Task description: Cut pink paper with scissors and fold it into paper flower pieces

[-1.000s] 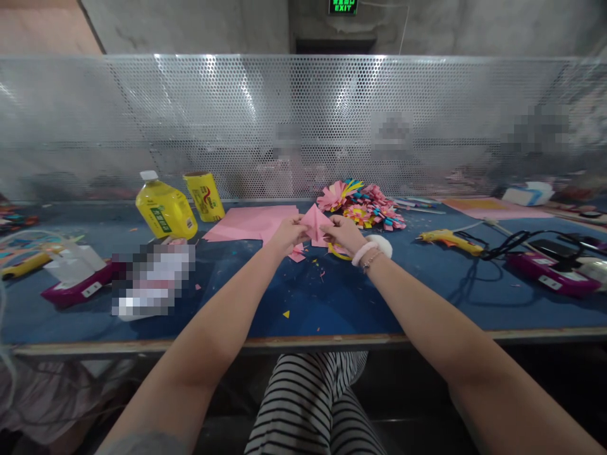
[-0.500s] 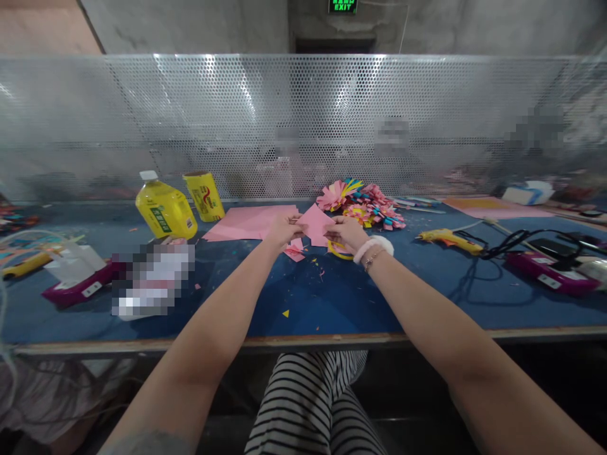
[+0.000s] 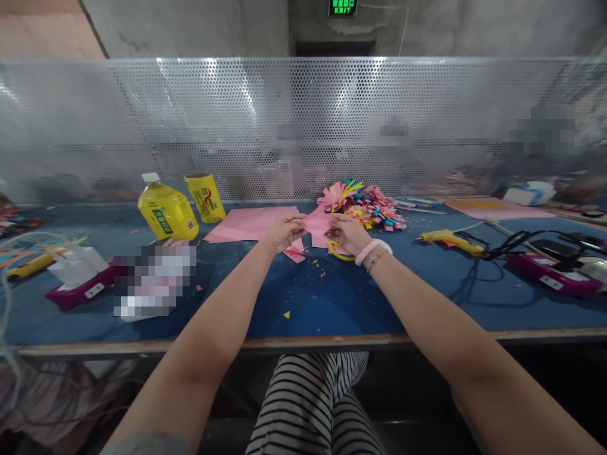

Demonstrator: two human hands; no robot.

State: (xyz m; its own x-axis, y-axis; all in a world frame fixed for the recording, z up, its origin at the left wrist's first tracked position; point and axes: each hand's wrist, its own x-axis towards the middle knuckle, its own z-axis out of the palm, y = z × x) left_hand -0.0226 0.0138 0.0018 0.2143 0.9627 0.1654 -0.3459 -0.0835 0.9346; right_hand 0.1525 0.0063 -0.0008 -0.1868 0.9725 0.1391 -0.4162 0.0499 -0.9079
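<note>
My left hand (image 3: 285,231) and my right hand (image 3: 349,235) pinch opposite corners of one pink sheet of paper (image 3: 317,222), held just above the table. The sheet looks bent between them. Behind and left of it lie larger pink sheets (image 3: 246,222) on the blue tabletop. Small pink paper scraps (image 3: 294,251) rest under the held sheet. Beside my right hand is a yellow loop (image 3: 342,251), perhaps a scissors handle; the rest of it is hidden. Right behind the hands is a heap of fringed paper flowers (image 3: 365,203) in pink, yellow and blue.
At the left stand a yellow liquid bottle (image 3: 167,210) and a yellow can (image 3: 205,198). Purple power strips (image 3: 88,285) lie at both sides. A yellow glue gun (image 3: 450,240) with its cord is on the right. A perforated metal screen (image 3: 190,126) closes off the back.
The pink sheet stood up as a diamond shape before; its top has now come down and it looks bent between my hands. Both hands stay in nearly the same place.
</note>
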